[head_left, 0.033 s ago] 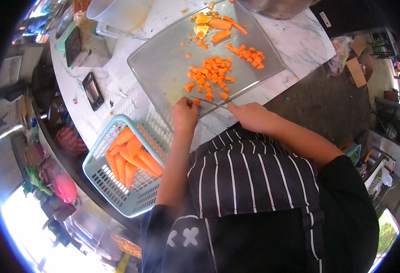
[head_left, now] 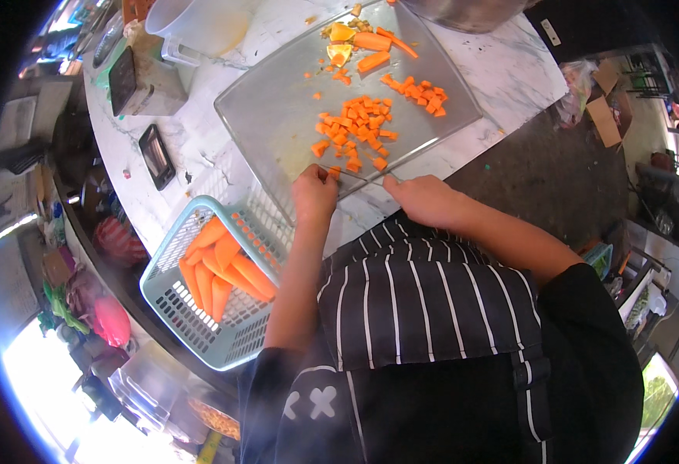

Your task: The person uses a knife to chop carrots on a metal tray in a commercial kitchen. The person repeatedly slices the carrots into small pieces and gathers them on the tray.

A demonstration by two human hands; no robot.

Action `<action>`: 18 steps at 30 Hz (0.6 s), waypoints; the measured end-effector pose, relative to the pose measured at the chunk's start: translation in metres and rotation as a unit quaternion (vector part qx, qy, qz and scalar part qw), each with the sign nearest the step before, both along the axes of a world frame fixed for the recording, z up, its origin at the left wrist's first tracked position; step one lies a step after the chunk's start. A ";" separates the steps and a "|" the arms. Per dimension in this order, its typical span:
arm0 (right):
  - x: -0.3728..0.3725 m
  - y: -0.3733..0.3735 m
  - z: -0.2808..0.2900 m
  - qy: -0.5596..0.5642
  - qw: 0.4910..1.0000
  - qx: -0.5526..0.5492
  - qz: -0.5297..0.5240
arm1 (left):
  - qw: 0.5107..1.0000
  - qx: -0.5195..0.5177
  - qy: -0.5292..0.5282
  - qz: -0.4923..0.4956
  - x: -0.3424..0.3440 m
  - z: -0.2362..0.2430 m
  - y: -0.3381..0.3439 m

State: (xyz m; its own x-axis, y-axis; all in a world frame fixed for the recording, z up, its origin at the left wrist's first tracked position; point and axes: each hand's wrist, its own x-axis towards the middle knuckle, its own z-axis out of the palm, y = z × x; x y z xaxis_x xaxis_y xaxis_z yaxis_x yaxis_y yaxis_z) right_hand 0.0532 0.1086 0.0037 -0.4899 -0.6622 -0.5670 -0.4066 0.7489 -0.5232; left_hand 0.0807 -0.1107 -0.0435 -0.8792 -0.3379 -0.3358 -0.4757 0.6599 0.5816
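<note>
My left hand [head_left: 313, 193] rests at the near edge of the grey cutting tray [head_left: 273, 116], fingers curled down on a small piece of carrot [head_left: 334, 172]. From the right, my right hand [head_left: 426, 199] grips a knife [head_left: 357, 177]; its thin blade points left and touches or nearly touches that piece. Just beyond lies a loose heap of diced carrot [head_left: 359, 120], with a smaller group of dice [head_left: 424, 97] to its right. Farther back on the tray are longer carrot pieces [head_left: 372, 42] and two yellow-orange chunks [head_left: 339, 54]. The fingertips of my left hand are partly hidden.
A light-blue plastic basket [head_left: 158, 298] with several peeled carrots [head_left: 219, 267] stands left of my left forearm. On the marble-patterned table are a phone [head_left: 156, 157], a boxy device with a dark panel [head_left: 150, 81] and a translucent jug [head_left: 200, 27]. A metal vessel [head_left: 467, 11] sits at the back.
</note>
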 end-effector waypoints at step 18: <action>-0.012 0.011 -0.022 0.029 0.998 -0.029 -0.054 | 0.988 0.125 0.004 0.089 -0.027 -0.004 -0.007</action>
